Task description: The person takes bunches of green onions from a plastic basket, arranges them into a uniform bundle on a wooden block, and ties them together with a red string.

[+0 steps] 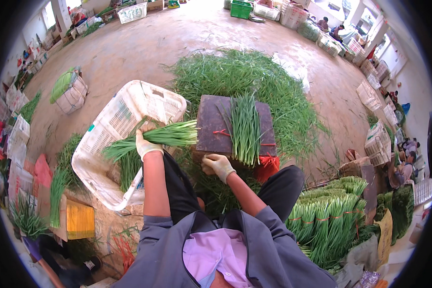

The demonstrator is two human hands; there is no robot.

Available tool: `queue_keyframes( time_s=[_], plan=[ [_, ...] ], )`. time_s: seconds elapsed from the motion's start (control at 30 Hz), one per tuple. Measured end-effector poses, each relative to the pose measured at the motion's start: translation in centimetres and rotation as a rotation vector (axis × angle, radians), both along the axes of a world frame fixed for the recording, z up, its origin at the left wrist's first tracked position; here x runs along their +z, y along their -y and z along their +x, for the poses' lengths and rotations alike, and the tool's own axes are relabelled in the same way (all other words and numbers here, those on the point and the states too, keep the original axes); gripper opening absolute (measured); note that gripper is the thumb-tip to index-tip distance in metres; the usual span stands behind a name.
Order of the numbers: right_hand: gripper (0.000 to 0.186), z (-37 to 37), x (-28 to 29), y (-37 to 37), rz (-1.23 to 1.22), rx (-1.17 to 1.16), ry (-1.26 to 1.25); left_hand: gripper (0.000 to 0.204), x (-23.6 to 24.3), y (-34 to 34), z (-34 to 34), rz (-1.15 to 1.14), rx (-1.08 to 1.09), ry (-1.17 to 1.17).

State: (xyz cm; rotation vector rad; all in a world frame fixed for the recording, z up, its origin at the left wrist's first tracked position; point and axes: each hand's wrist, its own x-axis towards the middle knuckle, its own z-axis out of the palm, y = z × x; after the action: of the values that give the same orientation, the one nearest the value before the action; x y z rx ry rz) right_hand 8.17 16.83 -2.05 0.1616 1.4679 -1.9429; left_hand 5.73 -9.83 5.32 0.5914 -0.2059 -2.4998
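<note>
My gloved left hand (148, 144) grips a bunch of garlic chives (176, 134) over the white plastic crate (146, 93). Its pale stem ends point right, toward a dark wooden block (211, 111) between my knees. Across that block lies a second bunch of chives (245, 129), with a red tie (268, 144) showing beside it. My right hand (219, 166), gloved too, is closed just off the block's near edge; whatever its fingers may hold is too small to see. A clump of red ties (267, 168) hangs at the block's near right corner.
Loose chives (245, 72) cover the floor beyond the block. Tied bundles (324, 216) stand in rows by my right knee. At lower left are a yellow box (80, 220) and another person's arm (45, 269) with chives. Crates (132, 13) and people line the walls.
</note>
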Motion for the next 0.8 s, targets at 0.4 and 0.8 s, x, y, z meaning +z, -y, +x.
queue_keyframes(
  time_s=[0.4,0.8],
  plan=[
    [0.022,0.5,2.8,4.6,-0.105,-0.122,-0.244,0.037,-1.6,-0.2,-0.6,0.021,-0.017,-0.060],
    [0.039,0.9,-1.4,2.8,0.381,0.099,-0.692,0.039,-1.9,0.5,-0.9,-0.050,-0.045,-0.117]
  ],
)
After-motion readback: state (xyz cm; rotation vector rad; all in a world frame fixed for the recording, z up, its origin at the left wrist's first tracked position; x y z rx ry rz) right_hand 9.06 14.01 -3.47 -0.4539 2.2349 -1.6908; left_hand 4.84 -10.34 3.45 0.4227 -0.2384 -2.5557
